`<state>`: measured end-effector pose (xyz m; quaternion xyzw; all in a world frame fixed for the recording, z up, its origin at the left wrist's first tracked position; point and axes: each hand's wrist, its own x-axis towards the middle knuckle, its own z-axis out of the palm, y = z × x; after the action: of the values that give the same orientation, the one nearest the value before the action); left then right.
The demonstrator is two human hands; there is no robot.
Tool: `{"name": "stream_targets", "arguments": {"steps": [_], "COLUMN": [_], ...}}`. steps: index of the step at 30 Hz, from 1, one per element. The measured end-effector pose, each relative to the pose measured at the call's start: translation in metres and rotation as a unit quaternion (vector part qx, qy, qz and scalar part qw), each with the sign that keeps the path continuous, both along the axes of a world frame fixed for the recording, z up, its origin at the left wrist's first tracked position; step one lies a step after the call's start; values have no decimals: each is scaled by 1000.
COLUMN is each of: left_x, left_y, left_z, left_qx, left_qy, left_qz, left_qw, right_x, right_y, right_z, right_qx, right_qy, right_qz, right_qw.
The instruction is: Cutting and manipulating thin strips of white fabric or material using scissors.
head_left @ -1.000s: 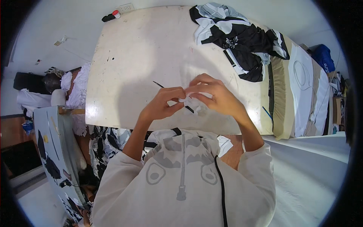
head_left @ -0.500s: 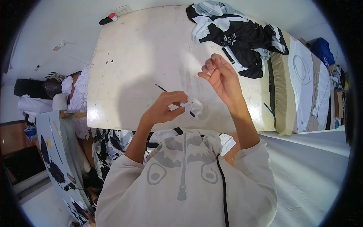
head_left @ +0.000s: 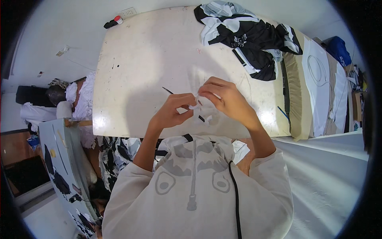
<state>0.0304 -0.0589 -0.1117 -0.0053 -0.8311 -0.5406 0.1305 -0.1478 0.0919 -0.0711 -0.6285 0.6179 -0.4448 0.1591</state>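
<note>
My left hand (head_left: 173, 110) pinches a small, thin white piece (head_left: 193, 106), perhaps cloth, just above the near half of the table. Fingertips of my right hand (head_left: 226, 99) meet it from the other side, closed on the piece's upper edge. Below the hands, a small black strip (head_left: 201, 118) and a white scrap (head_left: 209, 118) lie on the tabletop. A slim dark tool like a pen or brush (head_left: 167, 90) pokes out beyond my left hand, its other end hidden.
The pale table (head_left: 135, 51) carries a heap of black, white and grey garments (head_left: 254, 36) at the far right. A red-capped jar (head_left: 118, 19) stands at the far left corner. Beige fabric (head_left: 296, 99) lines the right side. Black and white cloth (head_left: 115, 159) is bunched below the near edge.
My right hand has come down and left from a raised position and now grips the white piece beside my left hand. The left hand has barely moved.
</note>
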Motion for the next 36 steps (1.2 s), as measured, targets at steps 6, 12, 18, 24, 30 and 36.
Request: {"name": "stream_targets", "arguments": {"steps": [6,12,18,24,30,36], "left_x": [3,1,1,4,3,2], "left_y": [7,7,6,8,7,7], "left_z": [-3,2,-5,-3,-3,-5], "left_qx": [40,11,31,24,24,28], "left_qy": [26,21,38,38,31,34], "left_qz": [-6,-9,6,15,18,13], "left_qw": [999,1000,999,999,999,999], "right_x": [-17,-60,-8,-17,6,4], "right_y": [-8,-3,2,8,7,9], "right_z": [-9,-32,-4,-29,-14,-25], "right_qx": [-36,-72,44,183,116,110], "right_qy": [-33,-601,-248,-262,-225,-231], "right_qz": [-165,-115,-5,110,59,77], "right_qw": [985,788,968,941,966,964]}}
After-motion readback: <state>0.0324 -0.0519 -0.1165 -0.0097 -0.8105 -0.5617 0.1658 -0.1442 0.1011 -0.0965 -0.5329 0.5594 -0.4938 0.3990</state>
